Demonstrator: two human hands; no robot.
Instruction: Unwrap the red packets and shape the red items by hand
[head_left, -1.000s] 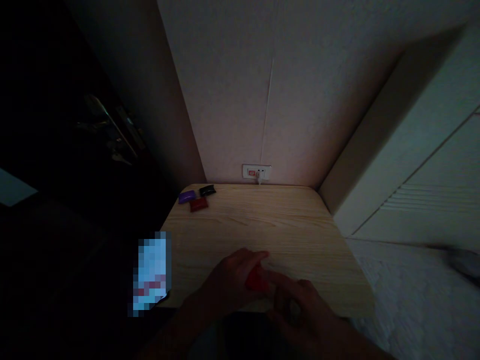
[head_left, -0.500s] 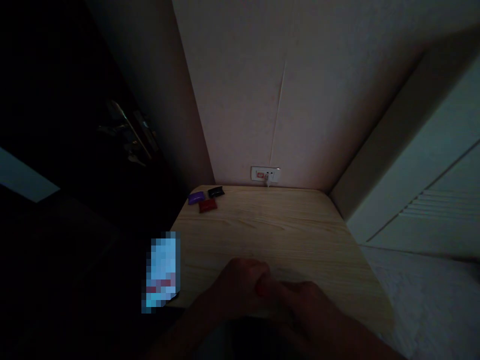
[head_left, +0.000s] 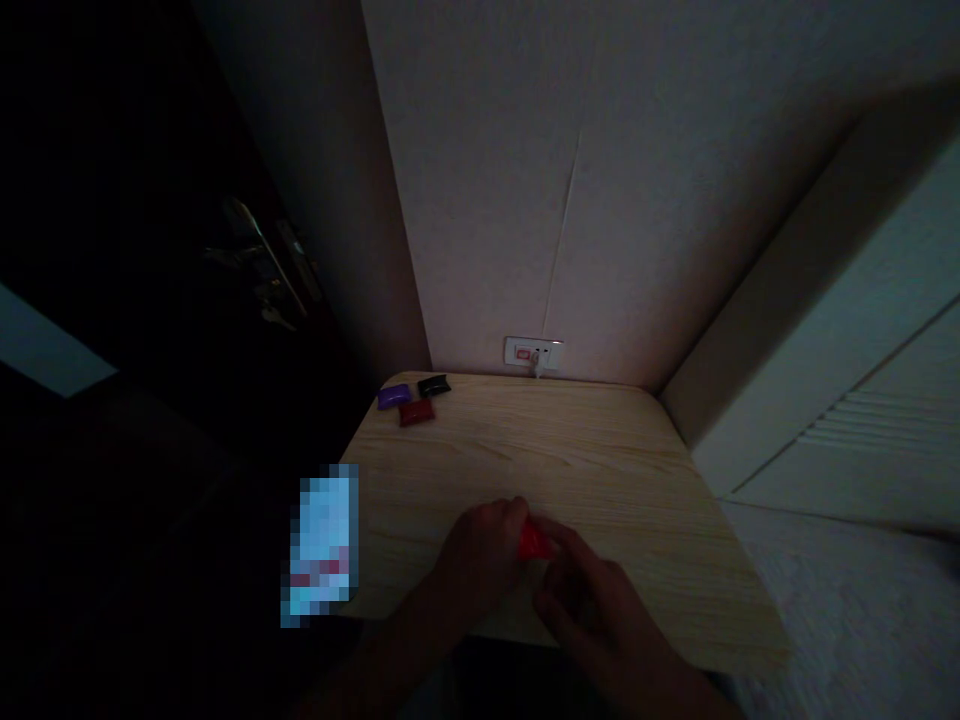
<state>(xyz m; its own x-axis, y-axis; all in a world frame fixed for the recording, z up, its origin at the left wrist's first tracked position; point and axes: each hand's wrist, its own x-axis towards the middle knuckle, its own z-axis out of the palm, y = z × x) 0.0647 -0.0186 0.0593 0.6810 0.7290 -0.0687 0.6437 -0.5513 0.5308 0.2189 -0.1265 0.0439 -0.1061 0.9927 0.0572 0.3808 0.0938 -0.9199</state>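
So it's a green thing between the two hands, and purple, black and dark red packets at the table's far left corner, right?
Not green: the head view shows a bright red thing between the left hand and right hand. The rest stands.

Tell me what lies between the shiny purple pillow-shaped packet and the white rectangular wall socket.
In the head view, a shiny black pillow-shaped packet lies between the purple packet and socket, then bare wooden tabletop.
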